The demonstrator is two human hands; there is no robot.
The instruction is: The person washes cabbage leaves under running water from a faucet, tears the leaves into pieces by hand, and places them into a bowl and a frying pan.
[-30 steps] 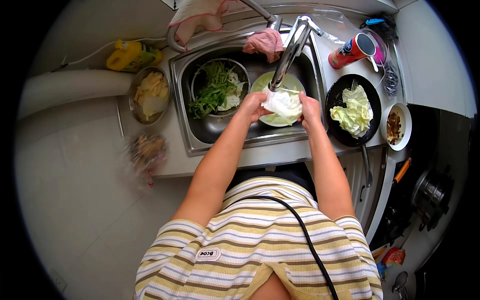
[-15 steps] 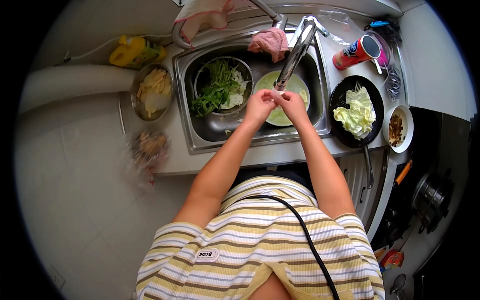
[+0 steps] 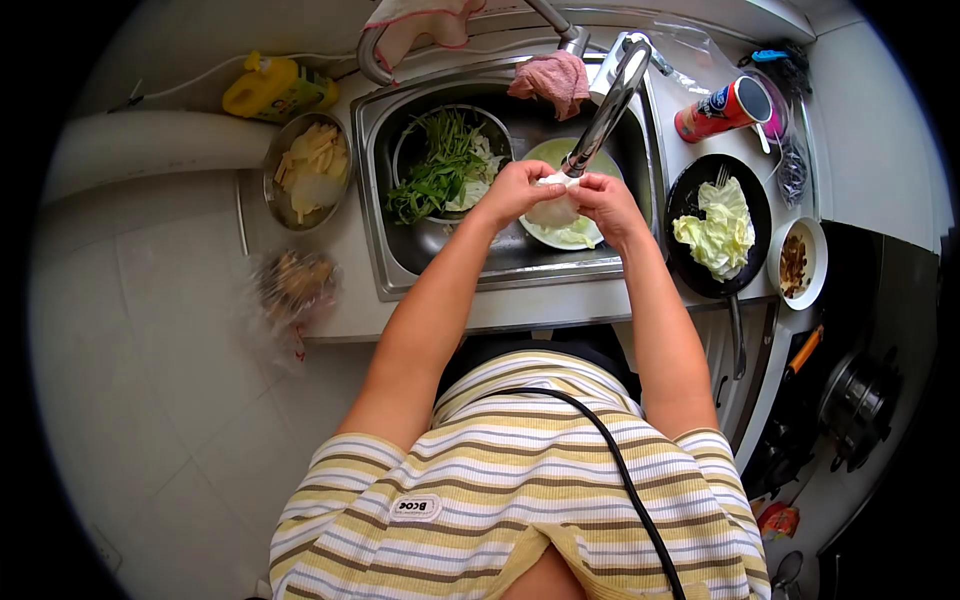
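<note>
My left hand (image 3: 518,195) and my right hand (image 3: 610,205) meet below the mouth of the chrome faucet (image 3: 606,108). Between them they pinch a thin, whitish, limp cabbage leaf (image 3: 553,211), which hangs spread from the fingertips. Underneath, a pale round bowl (image 3: 612,172) in the sink holds greenish water and cabbage pieces (image 3: 573,237). Left of my hands, a metal bowl (image 3: 506,140) contains leafy greens (image 3: 440,165) and pale shredded cabbage. Both bowls stand in the steel sink (image 3: 470,284).
At right are a black frying pan (image 3: 690,270) with cabbage leaves and a fork, a white bowl (image 3: 819,268) of brown pieces, and a red canister (image 3: 715,112). Leftward stand a bowl of yellowish slices (image 3: 312,165), a yellow bottle (image 3: 280,92) and a plastic bag (image 3: 297,285).
My hands have moved slightly apart, and the whitish leaf now hangs spread between them, where earlier the fingertips were close together. The camera view has shifted a little.
</note>
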